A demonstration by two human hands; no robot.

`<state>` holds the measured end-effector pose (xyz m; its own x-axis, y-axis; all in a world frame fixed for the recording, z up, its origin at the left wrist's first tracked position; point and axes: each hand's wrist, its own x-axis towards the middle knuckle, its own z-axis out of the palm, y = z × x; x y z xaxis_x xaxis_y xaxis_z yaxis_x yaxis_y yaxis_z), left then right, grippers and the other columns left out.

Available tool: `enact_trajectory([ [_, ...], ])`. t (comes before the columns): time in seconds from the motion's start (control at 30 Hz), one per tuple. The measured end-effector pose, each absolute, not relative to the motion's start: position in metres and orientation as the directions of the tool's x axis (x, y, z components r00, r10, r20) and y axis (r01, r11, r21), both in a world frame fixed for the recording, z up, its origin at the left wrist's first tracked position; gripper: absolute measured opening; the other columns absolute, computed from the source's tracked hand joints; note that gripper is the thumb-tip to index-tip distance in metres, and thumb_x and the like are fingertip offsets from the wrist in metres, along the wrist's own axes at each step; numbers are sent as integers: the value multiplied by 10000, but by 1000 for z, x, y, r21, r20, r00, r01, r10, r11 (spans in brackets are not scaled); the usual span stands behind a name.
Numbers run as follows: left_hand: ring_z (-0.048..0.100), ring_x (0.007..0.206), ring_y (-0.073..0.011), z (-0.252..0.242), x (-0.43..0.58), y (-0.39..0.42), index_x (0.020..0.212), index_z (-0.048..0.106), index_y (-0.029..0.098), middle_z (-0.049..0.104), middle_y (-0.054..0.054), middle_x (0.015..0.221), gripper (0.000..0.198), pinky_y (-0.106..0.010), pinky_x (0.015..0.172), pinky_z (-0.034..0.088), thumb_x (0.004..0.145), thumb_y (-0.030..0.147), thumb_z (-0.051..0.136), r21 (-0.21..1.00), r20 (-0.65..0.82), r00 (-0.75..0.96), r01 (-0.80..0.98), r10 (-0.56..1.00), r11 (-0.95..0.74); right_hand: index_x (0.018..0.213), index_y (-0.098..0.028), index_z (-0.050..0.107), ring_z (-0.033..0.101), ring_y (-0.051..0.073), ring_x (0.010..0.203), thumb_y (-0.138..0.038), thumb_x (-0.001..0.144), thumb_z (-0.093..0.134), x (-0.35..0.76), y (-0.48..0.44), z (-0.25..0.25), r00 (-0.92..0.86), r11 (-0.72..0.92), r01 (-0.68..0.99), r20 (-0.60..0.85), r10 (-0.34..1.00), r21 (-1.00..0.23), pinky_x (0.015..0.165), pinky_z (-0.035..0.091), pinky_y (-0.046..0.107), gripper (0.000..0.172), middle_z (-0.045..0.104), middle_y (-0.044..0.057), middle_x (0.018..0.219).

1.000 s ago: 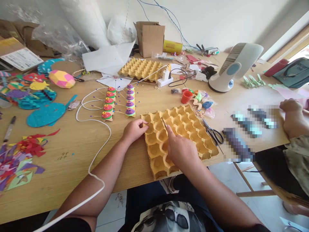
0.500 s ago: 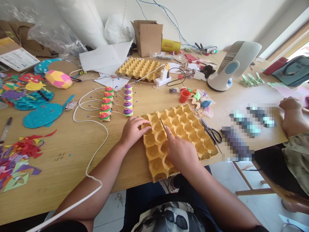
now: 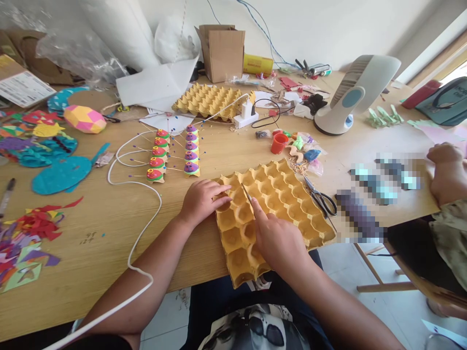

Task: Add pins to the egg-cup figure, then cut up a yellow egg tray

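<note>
A yellow moulded egg tray (image 3: pixel 277 183) lies at the table's front edge, its near corner jutting over my lap. My left hand (image 3: pixel 202 200) grips its far left edge, thumb and fingers on the cup ridges. In my right hand (image 3: pixel 279 238) is a slim knife (image 3: pixel 247 193), index finger stretched along it. The dark blade touches the tray between two rows of cups; its handle is hidden in my palm. Black-handled scissors (image 3: pixel 321 198) rest against the tray's right side.
Two painted egg-carton strips, one red (image 3: pixel 157 155) and one purple (image 3: pixel 191 150), stand beyond my left hand. Farther back are another egg tray (image 3: pixel 207 99), a power strip (image 3: pixel 246 119) and a white fan (image 3: pixel 350 102). A white cable (image 3: pixel 159 201) crosses leftward. Another person's hand (image 3: pixel 445 153) is at right.
The tray's near corner has come slightly lower and closer to me. My right hand with the knife has shifted a little down and right; my left hand keeps its hold.
</note>
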<state>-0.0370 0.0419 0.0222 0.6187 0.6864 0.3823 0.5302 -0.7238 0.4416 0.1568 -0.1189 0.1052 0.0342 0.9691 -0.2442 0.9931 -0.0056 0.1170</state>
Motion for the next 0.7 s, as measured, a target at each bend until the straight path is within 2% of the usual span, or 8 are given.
enact_trajectory([
  [0.2, 624, 884, -230, 16, -34, 39, 1120, 799, 223, 725, -67, 885, 390, -336, 826, 466, 969, 539, 627, 452, 396, 585, 547, 708, -704, 1661, -247, 286, 733, 187, 754, -293, 1066, 379, 172, -117, 107, 74, -82, 996, -179, 981, -38, 563, 433, 275, 603, 773, 45, 971],
  [0.33, 645, 950, -228, 14, -33, 39, 1134, 800, 235, 747, -74, 998, 367, -344, 881, 485, 976, 516, 626, 466, 431, 574, 519, 696, -717, 1653, -246, 307, 738, 187, 806, -305, 1072, 377, 175, -118, 109, 112, -123, 989, -127, 986, -85, 611, 450, 268, 588, 779, 63, 1040],
  [0.53, 685, 1045, -243, 12, -33, 41, 1168, 791, 241, 772, -80, 1166, 347, -370, 949, 497, 978, 487, 637, 473, 448, 578, 495, 683, -729, 1674, -273, 240, 724, 182, 724, -265, 1054, 405, 165, -118, 104, 70, -78, 996, -197, 978, -35, 566, 422, 252, 641, 768, 39, 933],
  [0.7, 715, 1037, -226, 13, -33, 42, 1169, 792, 270, 782, -66, 1179, 339, -357, 940, 501, 997, 495, 607, 514, 413, 605, 462, 681, -723, 1687, -267, 180, 718, 181, 694, -270, 1055, 387, 161, -119, 103, 77, -68, 996, -210, 975, 52, 557, 439, 249, 666, 757, 48, 917],
])
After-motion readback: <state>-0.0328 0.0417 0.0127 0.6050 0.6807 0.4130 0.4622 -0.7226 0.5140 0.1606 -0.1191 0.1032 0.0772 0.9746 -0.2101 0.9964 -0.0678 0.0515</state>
